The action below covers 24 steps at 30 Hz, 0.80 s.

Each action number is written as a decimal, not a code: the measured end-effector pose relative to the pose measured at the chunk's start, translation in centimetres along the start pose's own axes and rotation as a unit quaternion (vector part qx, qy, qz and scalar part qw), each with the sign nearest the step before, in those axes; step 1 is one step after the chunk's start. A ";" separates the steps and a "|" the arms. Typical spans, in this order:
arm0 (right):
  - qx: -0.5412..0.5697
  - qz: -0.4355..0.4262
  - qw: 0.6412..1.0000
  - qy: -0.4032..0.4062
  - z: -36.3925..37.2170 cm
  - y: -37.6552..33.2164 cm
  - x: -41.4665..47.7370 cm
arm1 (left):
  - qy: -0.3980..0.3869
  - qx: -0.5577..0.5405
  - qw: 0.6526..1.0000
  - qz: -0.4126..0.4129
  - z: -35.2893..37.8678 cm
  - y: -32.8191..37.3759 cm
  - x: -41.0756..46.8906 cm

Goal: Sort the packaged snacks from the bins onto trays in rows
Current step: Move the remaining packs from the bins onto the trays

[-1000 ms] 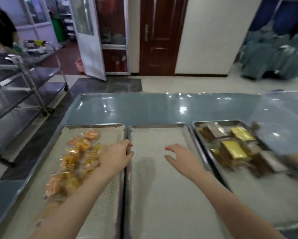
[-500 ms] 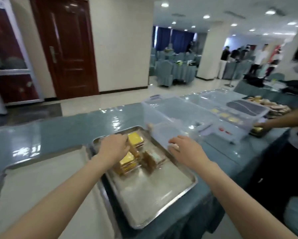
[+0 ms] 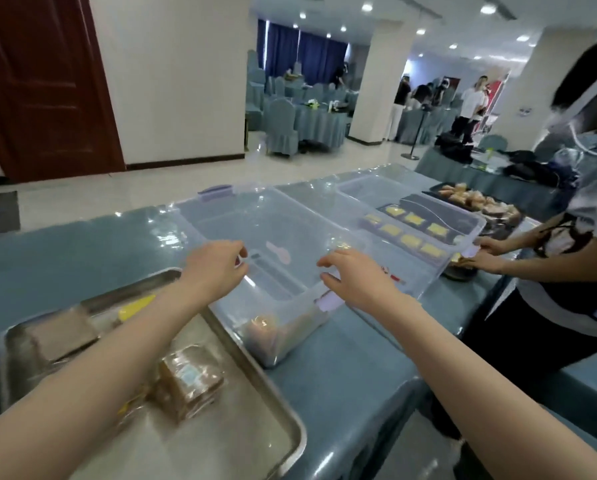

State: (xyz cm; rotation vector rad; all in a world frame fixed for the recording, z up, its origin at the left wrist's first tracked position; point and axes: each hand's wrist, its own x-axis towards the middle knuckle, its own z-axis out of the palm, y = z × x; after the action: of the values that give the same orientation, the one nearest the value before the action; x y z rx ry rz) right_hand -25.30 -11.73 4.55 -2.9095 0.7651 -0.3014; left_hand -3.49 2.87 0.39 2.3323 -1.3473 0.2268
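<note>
On the blue tabletop (image 3: 65, 251), a clear plastic bin (image 3: 283, 220) is set just beside a metal tray (image 3: 248, 427). Both hands are held at the bin's near end. The left hand (image 3: 217, 268) is placed over the near left rim with its fingers bent downward; whether the rim is gripped cannot be told. The right hand (image 3: 357, 280) is held at the near right rim, above a lilac latch (image 3: 328, 301), with fingers stretched forward and the thumb spread apart from them; nothing is seen pinched in it. A few packaged snacks (image 3: 273, 336) in orange-brown wrappers are seen through the bin's near corner wall. On the tray, brown wrapped snacks (image 3: 189, 377) are piled beside the left forearm, and a yellow packet (image 3: 136, 306) is laid near the tray's far rim. Farther right, a second clear bin (image 3: 439, 209) is set, with rows of yellow packets (image 3: 411, 241) seen through it. Another person (image 3: 567, 289) is seen at the tabletop's right end.
</note>
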 end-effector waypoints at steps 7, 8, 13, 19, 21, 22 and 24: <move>-0.004 -0.066 0.994 -0.092 3.3 5.5 9.3 | -0.105 -0.004 0.994 -0.032 5.9 1.0 6.0; -0.004 -0.082 0.990 -0.118 4.0 6.0 10.6 | -0.122 -0.005 0.992 -0.038 6.9 0.9 6.5; 0.011 -0.192 0.936 -0.293 7.6 6.5 15.8 | -0.184 0.050 0.981 -0.045 9.6 0.3 9.2; -0.019 -0.367 0.811 -0.455 12.0 5.2 17.5 | -0.211 0.090 0.968 -0.101 11.8 0.6 11.8; -0.023 -0.411 0.784 -0.464 12.7 4.8 18.0 | -0.222 0.082 0.964 -0.124 12.6 0.8 12.3; -0.032 -0.436 0.770 -0.465 13.1 4.7 18.2 | -0.224 0.080 0.962 -0.134 12.9 0.8 12.4; -0.047 -0.476 0.745 -0.464 13.9 4.7 18.6 | -0.225 0.087 0.958 -0.153 13.3 0.8 12.5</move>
State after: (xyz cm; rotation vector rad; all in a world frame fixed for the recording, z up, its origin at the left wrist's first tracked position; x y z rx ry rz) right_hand -8.60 -24.17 -6.74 -2.6665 -0.8790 1.0705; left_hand 1.26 -13.17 -6.86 2.8178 -1.1626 -0.3121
